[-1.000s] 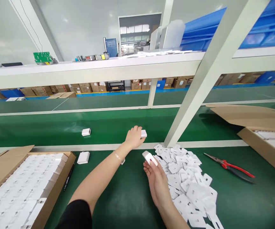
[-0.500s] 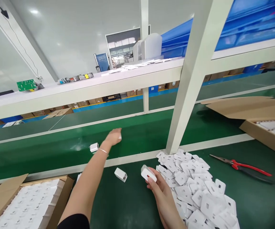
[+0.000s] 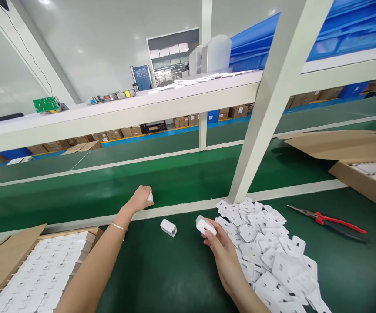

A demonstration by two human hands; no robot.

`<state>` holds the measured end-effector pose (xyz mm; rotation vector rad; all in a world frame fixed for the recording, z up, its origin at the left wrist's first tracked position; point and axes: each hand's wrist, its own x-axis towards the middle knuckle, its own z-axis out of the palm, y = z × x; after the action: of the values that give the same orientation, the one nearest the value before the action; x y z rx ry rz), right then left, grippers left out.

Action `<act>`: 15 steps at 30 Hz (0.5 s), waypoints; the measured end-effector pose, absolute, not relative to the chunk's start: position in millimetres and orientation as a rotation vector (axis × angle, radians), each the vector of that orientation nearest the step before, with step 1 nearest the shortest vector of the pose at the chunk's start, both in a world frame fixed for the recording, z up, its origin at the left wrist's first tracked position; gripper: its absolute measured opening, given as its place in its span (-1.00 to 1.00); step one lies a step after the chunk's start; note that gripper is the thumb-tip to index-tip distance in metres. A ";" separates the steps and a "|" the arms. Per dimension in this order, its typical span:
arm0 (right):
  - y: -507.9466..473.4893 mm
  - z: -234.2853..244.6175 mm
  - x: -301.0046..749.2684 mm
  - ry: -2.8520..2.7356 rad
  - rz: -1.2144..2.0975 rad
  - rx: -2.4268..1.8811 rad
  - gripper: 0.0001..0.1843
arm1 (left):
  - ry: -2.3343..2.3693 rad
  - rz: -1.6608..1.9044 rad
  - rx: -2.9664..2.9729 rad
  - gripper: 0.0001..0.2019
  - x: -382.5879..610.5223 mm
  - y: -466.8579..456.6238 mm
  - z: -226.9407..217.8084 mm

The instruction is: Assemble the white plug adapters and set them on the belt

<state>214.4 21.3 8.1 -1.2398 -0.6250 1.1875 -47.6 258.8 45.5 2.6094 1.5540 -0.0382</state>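
My left hand [image 3: 140, 199] reaches out over the green conveyor belt [image 3: 77, 191] and is closed on a small white charger block [image 3: 149, 197]. Nearer to me, my right hand [image 3: 219, 245] holds another white charger block [image 3: 204, 226] at its fingertips, just left of a heap of white plastic film pieces [image 3: 266, 248]. A third white charger block [image 3: 169, 227] lies loose on the green mat between my two hands.
An open cardboard box of white trays [image 3: 28, 274] sits at the lower left. Another cardboard box [image 3: 364, 174] stands at the right. Red-handled pliers [image 3: 331, 221] lie right of the heap. A white frame post [image 3: 266, 108] and shelf [image 3: 125, 113] cross above the belt.
My left hand has drawn back from the belt toward me and to the left, gripping a charger block. The right hand has barely moved. The view has shifted a little.
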 end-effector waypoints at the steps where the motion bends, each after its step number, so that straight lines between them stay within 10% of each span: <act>1: 21.2 8.7 213.9 -0.634 1.184 -1.242 -0.35 | 1.520 -0.023 2.616 -0.60 -44.7 245.7 45.5; 6: 20.1 11.9 211.1 -0.680 1.163 -1.218 -0.39 | 1.442 -0.004 2.594 -0.67 -43.3 180.0 35.5; 11: 16.2 14.4 207.7 -0.723 1.182 -1.177 -0.43 | 1.407 0.192 2.490 -0.20 -51.5 139.4 47.5; 15: 13.6 13.1 201.9 -0.765 1.228 -1.069 -0.45 | 1.352 0.743 2.200 -0.52 -28.2 96.7 65.5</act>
<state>201.9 13.6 13.1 -1.0690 -0.7655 1.2281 -28.2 96.7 65.5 2.1995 1.3517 0.7427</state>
